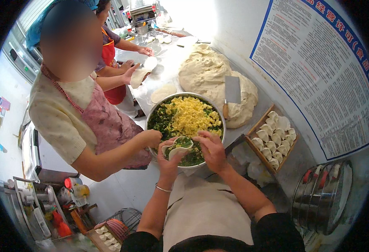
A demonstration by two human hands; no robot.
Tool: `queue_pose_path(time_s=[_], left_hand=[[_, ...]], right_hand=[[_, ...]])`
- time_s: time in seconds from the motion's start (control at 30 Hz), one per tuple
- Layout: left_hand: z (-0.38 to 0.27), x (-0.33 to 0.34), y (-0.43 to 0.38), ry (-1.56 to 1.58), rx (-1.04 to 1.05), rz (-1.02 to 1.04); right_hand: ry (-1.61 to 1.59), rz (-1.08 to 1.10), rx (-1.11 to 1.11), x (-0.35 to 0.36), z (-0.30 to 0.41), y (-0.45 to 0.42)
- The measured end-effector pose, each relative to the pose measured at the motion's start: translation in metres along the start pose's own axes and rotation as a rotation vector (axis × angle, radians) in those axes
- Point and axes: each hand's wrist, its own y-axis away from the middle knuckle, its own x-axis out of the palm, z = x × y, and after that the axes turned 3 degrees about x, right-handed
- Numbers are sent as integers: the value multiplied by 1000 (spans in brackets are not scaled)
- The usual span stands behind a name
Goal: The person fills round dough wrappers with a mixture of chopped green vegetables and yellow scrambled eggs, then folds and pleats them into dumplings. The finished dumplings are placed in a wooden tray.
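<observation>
My left hand (170, 160) cups a round dough wrapper (175, 152) that is folded partly up around a green filling (183, 143). Close by on the right is my right hand (214, 152), its fingertips bent toward the wrapper's rim; whether they touch or grip it I cannot tell. Both hands are over the near side of a large round metal basin (224, 134). Inside the basin, chopped greens (161, 118) lie under a heap of crumbled yellow egg (189, 113).
A co-worker's hand (153, 138) reaches the basin's left rim; their other holds a wrapper (137, 78). Another person stands behind. A big dough mass (206, 71) bears a bench scraper (232, 89). Right, a wooden tray (274, 170) holds several dumplings (270, 145), below a wall poster (316, 72).
</observation>
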Motion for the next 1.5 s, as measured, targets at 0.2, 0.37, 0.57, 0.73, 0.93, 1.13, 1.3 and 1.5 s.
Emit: queue_pose_path(time_s=[0.2, 0.37, 0.57, 0.73, 0.93, 1.13, 1.3, 1.5], left_hand=[[-10, 11, 5, 137, -27, -52], [-14, 28, 10, 154, -12, -41], [-24, 32, 13, 278, -80, 0], [-24, 28, 11, 275, -82, 50], [-33, 22, 4, 81, 9, 209], [-48, 25, -3, -95, 88, 286], [-48, 35, -4, 23, 55, 268], [-42, 27, -7, 14, -15, 329]], right_hand=[[-1013, 264, 620, 15, -6, 10], [-786, 88, 486, 5, 20, 7], [-292, -117, -66, -13, 25, -7], [-408, -20, -62, -28, 26, -19], [-574, 124, -82, -39, 24, -24], [-985, 318, 410, -47, 27, -27], [-815, 200, 201, -37, 12, -19], [-912, 17, 253, -36, 30, -24]])
